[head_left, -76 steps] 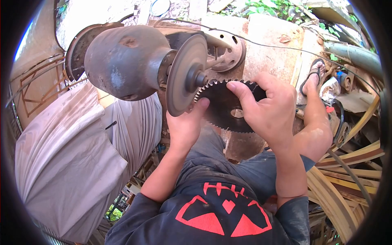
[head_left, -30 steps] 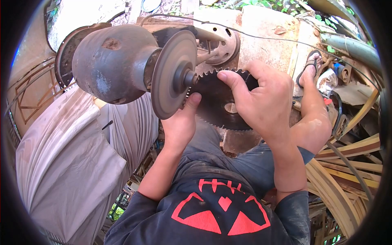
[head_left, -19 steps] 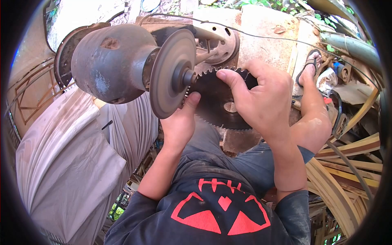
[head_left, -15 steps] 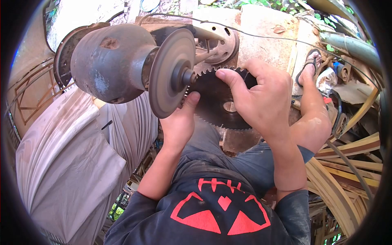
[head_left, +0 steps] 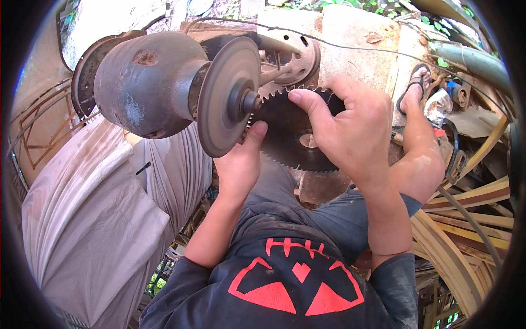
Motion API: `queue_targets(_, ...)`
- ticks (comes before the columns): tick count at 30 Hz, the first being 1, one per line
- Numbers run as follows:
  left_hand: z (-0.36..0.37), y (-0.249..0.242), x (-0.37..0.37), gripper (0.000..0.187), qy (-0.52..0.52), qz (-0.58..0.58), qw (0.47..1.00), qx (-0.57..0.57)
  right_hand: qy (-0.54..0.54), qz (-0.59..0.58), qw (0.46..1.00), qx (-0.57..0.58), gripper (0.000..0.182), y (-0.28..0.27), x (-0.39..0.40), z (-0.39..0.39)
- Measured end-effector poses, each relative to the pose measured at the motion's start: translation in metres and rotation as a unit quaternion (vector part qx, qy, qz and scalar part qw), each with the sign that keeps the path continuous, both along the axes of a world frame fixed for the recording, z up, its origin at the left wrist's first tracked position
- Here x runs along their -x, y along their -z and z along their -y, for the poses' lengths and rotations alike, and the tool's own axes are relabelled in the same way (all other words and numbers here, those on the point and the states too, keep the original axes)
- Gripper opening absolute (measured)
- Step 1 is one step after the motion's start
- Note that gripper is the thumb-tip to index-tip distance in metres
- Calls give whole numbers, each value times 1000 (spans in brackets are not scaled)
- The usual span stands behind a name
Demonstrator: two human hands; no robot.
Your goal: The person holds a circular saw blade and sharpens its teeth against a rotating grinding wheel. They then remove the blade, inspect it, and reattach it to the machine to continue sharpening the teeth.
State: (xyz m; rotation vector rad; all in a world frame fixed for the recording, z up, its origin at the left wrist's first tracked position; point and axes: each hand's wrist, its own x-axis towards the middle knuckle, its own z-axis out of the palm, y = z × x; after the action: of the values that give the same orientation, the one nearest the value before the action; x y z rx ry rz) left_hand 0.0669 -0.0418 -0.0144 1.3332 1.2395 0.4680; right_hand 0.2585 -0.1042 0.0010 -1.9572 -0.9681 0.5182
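Since the frame half a second earlier, little had changed: the saw blade (head_left: 287, 137) had turned or shifted only slightly against the grinding disc (head_left: 227, 98), and both hands sat almost where they were; against the oldest frame, the whole group lay a bit higher and further left in the picture. The blade stood in the centre of the frame, its toothed upper-left edge touching or just beside the disc near the hub. The right hand (head_left: 350, 137) lay over the blade's right half, its grip closed on the blade with the forefinger stretched along the face toward the teeth at the top. The left hand (head_left: 238, 164) came up from below, lower left of the blade, its grip also closed on the blade, thumb pressed on the near face by the disc's lower edge, the other fingers hidden behind. The motor (head_left: 145, 82) filled the upper left. A sandalled foot (head_left: 419, 90) rested at the upper right, grey cloth (head_left: 93, 219) hung at the lower left, and bent wood strips (head_left: 466, 241) lay at the lower right.
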Motion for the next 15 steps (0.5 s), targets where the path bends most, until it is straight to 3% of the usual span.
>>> queue_targets(15, 0, -1, 1, 55, -8, -18, 1000, 6, 3, -4, 1000, 5, 35, -1, 0, -1)
